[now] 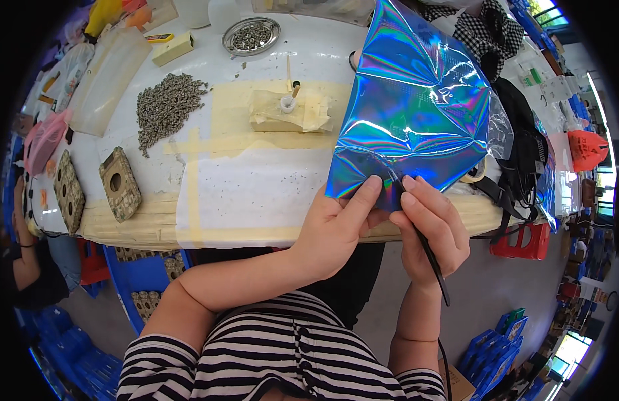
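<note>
A shiny blue holographic foil sheet [416, 100] with crease lines is raised over the right part of the table. At its lower edge my left hand [339, 224] pinches it, thumb on the front and fingers behind. My right hand [433, 230] is closed round slim black tweezers [424, 244], whose tip touches or nearly touches the foil just above my left thumb. Whether the tip grips anything is too small to tell. Left of the foil, a white sheet [252, 190] with scattered tiny dark bits lies taped to the table.
A taped block with a small pot [288, 105] and sticks stands behind the white sheet. Farther left lie a heap of small metal parts [167, 107] and two camouflage-patterned plates [120, 184]. A metal dish [251, 36] is at the back; a black bag [520, 147] at right.
</note>
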A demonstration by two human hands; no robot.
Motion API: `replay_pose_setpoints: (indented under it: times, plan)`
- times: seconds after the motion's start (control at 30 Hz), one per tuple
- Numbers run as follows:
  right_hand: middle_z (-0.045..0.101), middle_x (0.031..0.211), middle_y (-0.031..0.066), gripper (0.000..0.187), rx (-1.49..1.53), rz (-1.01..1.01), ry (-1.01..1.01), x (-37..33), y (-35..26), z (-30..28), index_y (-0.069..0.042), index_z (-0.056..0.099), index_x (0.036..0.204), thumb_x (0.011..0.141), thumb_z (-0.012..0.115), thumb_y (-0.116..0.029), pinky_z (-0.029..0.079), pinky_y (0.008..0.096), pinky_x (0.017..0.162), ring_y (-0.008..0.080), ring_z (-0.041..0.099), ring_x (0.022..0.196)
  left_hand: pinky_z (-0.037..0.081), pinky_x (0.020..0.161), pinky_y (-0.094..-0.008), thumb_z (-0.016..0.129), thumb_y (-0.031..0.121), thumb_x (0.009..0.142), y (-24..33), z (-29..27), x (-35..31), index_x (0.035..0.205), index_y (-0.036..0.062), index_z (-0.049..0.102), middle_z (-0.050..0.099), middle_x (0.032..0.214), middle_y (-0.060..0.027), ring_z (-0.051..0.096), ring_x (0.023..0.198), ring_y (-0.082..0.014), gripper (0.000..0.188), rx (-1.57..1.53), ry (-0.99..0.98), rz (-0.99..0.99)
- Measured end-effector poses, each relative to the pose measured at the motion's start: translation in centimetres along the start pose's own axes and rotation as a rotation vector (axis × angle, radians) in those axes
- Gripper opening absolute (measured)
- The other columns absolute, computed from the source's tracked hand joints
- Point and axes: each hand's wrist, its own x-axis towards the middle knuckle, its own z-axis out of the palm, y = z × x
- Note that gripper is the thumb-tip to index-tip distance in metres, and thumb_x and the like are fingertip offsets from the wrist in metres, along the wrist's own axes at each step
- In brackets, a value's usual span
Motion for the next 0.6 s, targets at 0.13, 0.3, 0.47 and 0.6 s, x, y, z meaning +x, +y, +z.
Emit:
replay_pose_setpoints:
  times: [0.13,0.3,0.47,0.6]
  plan:
    - [0.069,0.092,0.0127,0.027,-0.017,0.036,0.009,-0.02,-0.03,-0.17,-0.002,0.068,0.092,0.069,0.079,-0.008,0.057,0.0398,0.080,0.0285,0.068,0.085,0.050,0.090,-0.0299,0.043,0.018,0.101,-0.05,0.53,0.05,0.122,0.0039,0.052,0.057,0.118,-0.0050,0.056,0.107,-0.0126,0.026,-0.003,0.008,0.041]
    - [0.069,0.091,0.0126,0.026,-0.013,0.035,0.004,0.03,0.06,-0.15,-0.002,0.069,0.092,0.069,0.079,-0.007,0.058,0.0399,0.079,0.0283,0.068,0.084,0.050,0.090,-0.0313,0.042,0.016,0.101,0.03,0.37,0.04,0.125,0.0045,0.050,0.057,0.121,-0.0059,0.056,0.109,-0.0142,0.027,0.017,0.012,0.029]
    - [0.069,0.090,0.0128,0.025,-0.014,0.039,0.007,0.10,0.05,-0.18,-0.002,0.069,0.091,0.069,0.078,-0.007,0.058,0.0400,0.079,0.0280,0.068,0.083,0.049,0.090,-0.0337,0.040,0.013,0.102,0.03,0.47,0.10,0.129,0.0066,0.046,0.056,0.123,-0.0065,0.056,0.110,-0.0165,0.029,0.019,-0.023,0.057]
    - [0.069,0.089,0.0129,0.024,-0.022,0.036,0.007,0.22,-0.04,-0.11,-0.001,0.069,0.090,0.069,0.078,-0.007,0.058,0.0400,0.079,0.0276,0.068,0.083,0.049,0.090,-0.0335,0.040,0.013,0.101,-0.16,0.08,0.13,0.128,0.0067,0.047,0.057,0.122,-0.0063,0.056,0.109,-0.0162,0.028,0.008,-0.034,0.054]
